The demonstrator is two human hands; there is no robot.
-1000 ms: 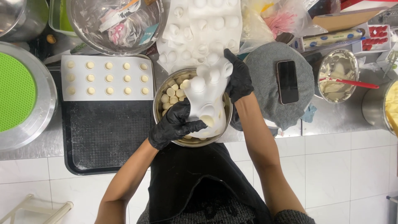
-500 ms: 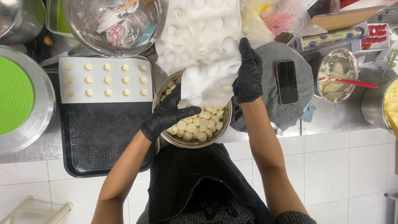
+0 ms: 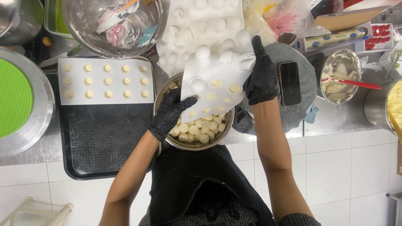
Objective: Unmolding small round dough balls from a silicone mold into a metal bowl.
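Both of my hands wear black gloves and grip a white silicone mould (image 3: 213, 79) with round cavities, bent over a steel bowl (image 3: 190, 144). My left hand (image 3: 169, 113) pinches its lower left edge. My right hand (image 3: 261, 77) holds its right edge. Several pale round pieces (image 3: 197, 127) lie in the bowl, and a few still sit in the mould's cavities. More white moulds (image 3: 197, 25) lie stacked behind it.
A black tray (image 3: 104, 134) at left carries a white mould filled with pale discs (image 3: 104, 80). A green-lined round pan (image 3: 16, 98) sits far left. A glass bowl with scraps (image 3: 113, 25), a phone (image 3: 289, 83) and a bowl with a red spatula (image 3: 341, 77) stand around.
The mould has been turned and bent further, cavities now facing up toward me. My left hand slid to its lower edge; more pale pieces lie in the bowl than a second ago.
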